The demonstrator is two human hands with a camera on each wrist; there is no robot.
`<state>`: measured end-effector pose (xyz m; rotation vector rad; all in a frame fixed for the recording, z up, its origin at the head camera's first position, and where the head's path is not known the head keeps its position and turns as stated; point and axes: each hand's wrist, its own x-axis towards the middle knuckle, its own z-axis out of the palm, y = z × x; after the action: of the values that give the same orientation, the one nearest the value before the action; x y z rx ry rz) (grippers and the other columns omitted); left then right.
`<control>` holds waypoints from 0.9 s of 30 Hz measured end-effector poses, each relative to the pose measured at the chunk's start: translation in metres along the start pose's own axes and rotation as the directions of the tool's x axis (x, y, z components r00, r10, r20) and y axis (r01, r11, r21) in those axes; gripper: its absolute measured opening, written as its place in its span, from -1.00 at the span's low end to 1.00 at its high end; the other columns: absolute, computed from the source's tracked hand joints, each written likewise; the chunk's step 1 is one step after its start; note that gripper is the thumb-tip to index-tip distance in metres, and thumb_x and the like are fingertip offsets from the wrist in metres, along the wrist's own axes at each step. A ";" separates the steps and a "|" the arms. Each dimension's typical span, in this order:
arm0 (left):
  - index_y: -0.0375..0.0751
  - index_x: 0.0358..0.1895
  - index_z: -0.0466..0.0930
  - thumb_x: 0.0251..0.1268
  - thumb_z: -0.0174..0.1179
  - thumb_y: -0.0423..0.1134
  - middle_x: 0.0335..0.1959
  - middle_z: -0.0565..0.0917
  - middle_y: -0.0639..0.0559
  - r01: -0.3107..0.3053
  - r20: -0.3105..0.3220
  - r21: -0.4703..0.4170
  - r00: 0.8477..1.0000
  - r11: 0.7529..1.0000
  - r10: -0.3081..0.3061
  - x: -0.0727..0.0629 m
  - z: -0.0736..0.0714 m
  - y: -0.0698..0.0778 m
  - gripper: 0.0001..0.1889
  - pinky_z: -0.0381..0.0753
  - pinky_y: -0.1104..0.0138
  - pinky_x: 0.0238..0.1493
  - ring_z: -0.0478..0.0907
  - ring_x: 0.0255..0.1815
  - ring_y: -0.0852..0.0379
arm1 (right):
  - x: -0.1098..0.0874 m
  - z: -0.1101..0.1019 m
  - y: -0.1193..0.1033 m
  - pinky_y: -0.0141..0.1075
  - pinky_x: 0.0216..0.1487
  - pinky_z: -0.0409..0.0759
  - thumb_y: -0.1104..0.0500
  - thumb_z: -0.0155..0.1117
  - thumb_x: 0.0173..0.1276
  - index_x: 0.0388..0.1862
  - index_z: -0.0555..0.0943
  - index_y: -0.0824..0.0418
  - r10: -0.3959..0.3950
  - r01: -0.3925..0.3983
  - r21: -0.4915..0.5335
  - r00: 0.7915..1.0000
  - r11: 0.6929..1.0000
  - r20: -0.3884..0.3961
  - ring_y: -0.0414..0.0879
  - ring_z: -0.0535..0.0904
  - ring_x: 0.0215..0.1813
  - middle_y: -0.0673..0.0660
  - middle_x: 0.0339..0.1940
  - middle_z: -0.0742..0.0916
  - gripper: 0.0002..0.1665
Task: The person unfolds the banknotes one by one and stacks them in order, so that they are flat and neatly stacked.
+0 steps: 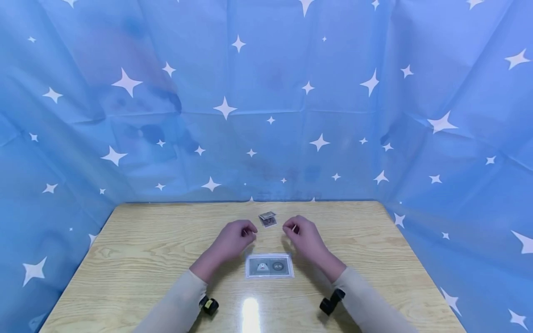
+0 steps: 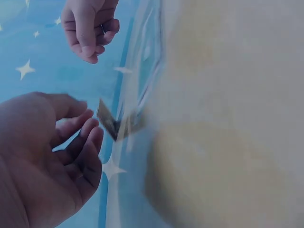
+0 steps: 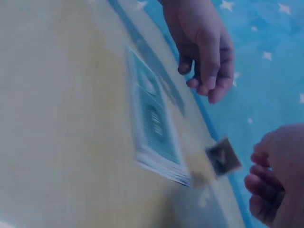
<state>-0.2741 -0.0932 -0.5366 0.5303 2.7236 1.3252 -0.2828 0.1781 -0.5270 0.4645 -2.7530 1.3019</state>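
Note:
A small creased piece of printed paper (image 1: 268, 219) stands half folded on the table, one flap raised above the other. My left hand (image 1: 238, 238) hovers to its left and my right hand (image 1: 306, 237) to its right, both apart from it. The fingers of each hand are loosely bent with nothing between them. Nearer to me, between the forearms, lies a flat grey-green printed rectangle (image 1: 269, 267) with a pale border. In the right wrist view this rectangle (image 3: 154, 111) shows several layered edges, like a stack. The creased paper (image 2: 108, 119) is blurred in the left wrist view.
The wooden table (image 1: 145, 259) reaches back to a blue curtain (image 1: 266, 92) with white stars, which also hangs along both sides. A black strap device (image 1: 209, 305) sits on the left wrist and another black device (image 1: 331, 301) on the right.

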 end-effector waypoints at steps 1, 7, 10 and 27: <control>-0.19 0.02 0.79 0.59 0.34 -0.30 -0.21 0.72 0.14 0.021 -0.026 -0.006 0.999 1.000 -0.021 0.006 -0.001 -0.001 -0.89 0.72 0.20 -0.06 0.63 -0.20 0.19 | 0.008 0.000 0.002 -0.28 -0.28 0.63 0.27 0.42 0.59 -0.08 0.79 0.16 0.006 -0.006 0.013 1.000 1.000 -0.006 -0.14 0.60 -0.29 -0.01 -0.24 0.73 -0.95; -0.14 0.00 0.77 0.59 0.38 -0.20 -0.14 0.74 0.08 0.093 -0.130 0.002 0.987 0.996 -0.092 0.041 -0.004 -0.005 -0.88 0.72 0.10 -0.01 0.66 -0.13 0.12 | 0.051 0.003 0.013 -0.19 -0.22 0.65 0.11 0.40 0.66 0.00 0.75 0.18 0.054 -0.057 0.049 0.997 0.997 0.049 -0.08 0.63 -0.25 0.06 -0.17 0.76 -0.85; -0.20 0.08 0.77 0.56 0.42 -0.16 -0.09 0.74 0.01 0.109 -0.134 0.021 0.985 0.994 -0.105 0.055 -0.003 -0.004 -0.77 0.72 0.05 0.06 0.69 -0.06 0.04 | 0.066 0.005 0.014 -0.16 -0.20 0.68 0.10 0.42 0.65 0.04 0.73 0.22 0.066 -0.069 0.038 0.995 0.997 0.075 -0.05 0.66 -0.21 0.10 -0.14 0.76 -0.80; -0.23 0.19 0.75 0.31 0.59 -0.02 0.26 0.61 -0.22 0.114 -0.122 0.260 0.989 0.959 -0.085 0.081 0.027 -0.011 -0.49 0.61 -0.05 0.37 0.57 0.33 -0.22 | 0.100 0.017 0.030 0.09 0.26 0.65 0.23 0.61 0.43 0.39 0.68 0.27 0.017 0.012 -0.087 0.948 0.996 0.319 0.18 0.59 0.24 0.31 0.29 0.59 -0.42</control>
<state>-0.3476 -0.0522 -0.5549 0.3386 2.9957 0.9980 -0.3858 0.1588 -0.5419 0.7246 -3.0556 1.1921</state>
